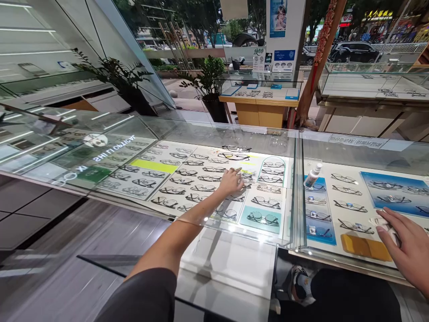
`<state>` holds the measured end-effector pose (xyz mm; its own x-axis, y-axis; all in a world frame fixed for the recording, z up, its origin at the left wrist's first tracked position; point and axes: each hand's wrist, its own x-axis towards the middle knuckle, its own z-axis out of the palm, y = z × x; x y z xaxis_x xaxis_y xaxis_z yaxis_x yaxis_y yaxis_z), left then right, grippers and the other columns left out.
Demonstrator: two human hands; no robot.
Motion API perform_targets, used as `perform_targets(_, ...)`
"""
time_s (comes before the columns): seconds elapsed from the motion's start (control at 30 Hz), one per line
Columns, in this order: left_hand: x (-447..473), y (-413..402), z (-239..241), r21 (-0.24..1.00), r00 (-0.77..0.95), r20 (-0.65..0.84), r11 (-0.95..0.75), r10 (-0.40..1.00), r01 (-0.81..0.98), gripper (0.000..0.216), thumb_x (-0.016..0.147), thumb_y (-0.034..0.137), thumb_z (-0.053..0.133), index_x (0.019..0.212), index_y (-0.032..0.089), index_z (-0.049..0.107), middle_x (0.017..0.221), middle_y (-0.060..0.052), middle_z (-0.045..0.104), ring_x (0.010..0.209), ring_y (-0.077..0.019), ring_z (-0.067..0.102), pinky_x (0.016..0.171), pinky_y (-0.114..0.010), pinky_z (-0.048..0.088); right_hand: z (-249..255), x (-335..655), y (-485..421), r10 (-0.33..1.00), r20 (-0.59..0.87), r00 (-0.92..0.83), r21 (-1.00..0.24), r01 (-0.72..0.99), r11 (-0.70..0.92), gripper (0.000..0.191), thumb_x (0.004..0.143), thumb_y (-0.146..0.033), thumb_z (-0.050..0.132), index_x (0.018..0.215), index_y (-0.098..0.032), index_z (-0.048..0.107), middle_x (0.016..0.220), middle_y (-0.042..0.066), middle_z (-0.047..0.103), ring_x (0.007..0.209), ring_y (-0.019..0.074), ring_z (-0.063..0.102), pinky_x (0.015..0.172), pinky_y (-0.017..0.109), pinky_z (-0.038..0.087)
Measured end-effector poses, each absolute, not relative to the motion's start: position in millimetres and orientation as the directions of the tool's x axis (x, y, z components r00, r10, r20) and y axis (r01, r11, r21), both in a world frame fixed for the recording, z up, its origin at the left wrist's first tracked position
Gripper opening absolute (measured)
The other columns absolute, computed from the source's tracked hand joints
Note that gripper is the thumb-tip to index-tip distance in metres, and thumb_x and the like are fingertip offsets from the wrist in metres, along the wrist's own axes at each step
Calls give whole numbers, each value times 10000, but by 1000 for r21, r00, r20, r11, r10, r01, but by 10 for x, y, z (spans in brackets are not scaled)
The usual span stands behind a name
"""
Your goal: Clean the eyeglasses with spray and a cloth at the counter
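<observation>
My left hand point(231, 181) reaches far into the glass display counter point(295, 188). Its forefinger is stretched out and the other fingers are loosely apart over rows of eyeglass frames point(187, 172) on white trays; it holds nothing. The nearest pair is a dark frame point(234, 156) just beyond the fingertip. My right hand point(407, 248) rests on the counter's glass top at the right edge. Its thumb and fingers are closed on a crumpled white cloth point(380, 222).
A small spray bottle point(312, 175) stands by the divider between the two cases. A yellow pad point(365, 247) and blue cards with frames point(392, 190) lie in the right case. Potted plants point(208, 78), another wooden showcase point(258, 105) and the shop window stand behind.
</observation>
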<state>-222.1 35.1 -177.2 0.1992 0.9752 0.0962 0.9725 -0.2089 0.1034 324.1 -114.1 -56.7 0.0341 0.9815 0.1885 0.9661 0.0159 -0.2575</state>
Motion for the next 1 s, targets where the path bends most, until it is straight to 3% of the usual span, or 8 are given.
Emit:
perform_targets(0.17, -1975, -132, -1634, 217, 211, 82, -224, 974, 950, 203, 925, 234, 512, 917, 183, 709, 1026, -145, 729, 1030, -309, 588, 955, -474, 425, -587, 3230, -1102, 983, 185, 20, -267, 963, 31, 891, 885, -771, 241, 1300, -137, 710, 1411, 187, 694, 1332, 426, 632, 1095, 639, 536)
perform_targets(0.4, -1584, -1241, -1162, 462, 347, -226, -213, 910, 861, 106, 858, 242, 657, 789, 206, 728, 770, -15, 756, 725, -176, 671, 677, -260, 485, -621, 3238, -1057, 984, 177, 9, -262, 964, 38, 919, 883, -776, 200, 1310, -135, 702, 1417, 189, 690, 1339, 418, 630, 1098, 616, 539)
perform_targets(0.5, -1488, -1574, -638, 861, 706, -476, 112, 524, 497, 146, 843, 342, 745, 834, 199, 771, 778, -32, 780, 755, -176, 712, 708, -249, 526, -600, 3227, -1052, 986, 167, 4, -257, 966, 39, 934, 888, -769, 186, 1323, -119, 696, 1437, 191, 677, 1352, 417, 620, 1120, 612, 523)
perform_targets(0.57, -1486, -1620, -235, 911, 837, -403, 246, 371, 331, 267, 807, 438, 817, 803, 175, 774, 725, -63, 761, 679, -171, 691, 701, -271, 541, -581, 3212, -1050, 988, 157, 7, -256, 966, 33, 947, 887, -765, 173, 1325, -107, 695, 1437, 198, 674, 1357, 418, 616, 1127, 612, 517)
perform_targets(0.67, -1627, -1365, 294, 958, 841, -277, 71, 464, 276, 337, 780, 508, 858, 741, 183, 778, 663, -69, 727, 637, -165, 654, 668, -288, 550, -561, 3184, -1045, 991, 133, 16, -254, 967, 18, 952, 889, -754, 163, 1343, -99, 683, 1454, 201, 662, 1373, 418, 602, 1123, 610, 520)
perform_targets(0.8, -1991, -614, 611, 823, 550, -32, -290, 835, 489, 455, 931, 616, 652, 855, 197, 812, 864, -94, 782, 818, -199, 692, 823, -362, 567, -564, 3168, -1033, 993, 117, -3, -246, 969, 31, 892, 927, -709, 180, 1379, -106, 656, 1495, 196, 632, 1412, 416, 568, 1144, 611, 500)
perform_targets(0.9, -2224, -18, 531, 430, 299, 243, -379, 923, 820, 341, 936, 526, 657, 976, 238, 835, 1278, -94, 753, 1145, -286, 633, 1025, -495, 482, -576, 3180, -1030, 989, 147, -25, -246, 967, 61, 791, 963, -653, 229, 1367, -124, 656, 1479, 194, 645, 1394, 408, 582, 1130, 602, 510)
perform_targets(1.0, -2349, 444, 313, 74, 262, 254, -288, 931, 955, 237, 875, 406, 729, 981, 229, 844, 1468, -92, 666, 1247, -367, 532, 1043, -552, 412, -606, 3205, -1031, 980, 194, -55, -241, 965, 102, 669, 991, -593, 297, 1344, -157, 661, 1446, 182, 670, 1356, 390, 614, 1100, 577, 534)
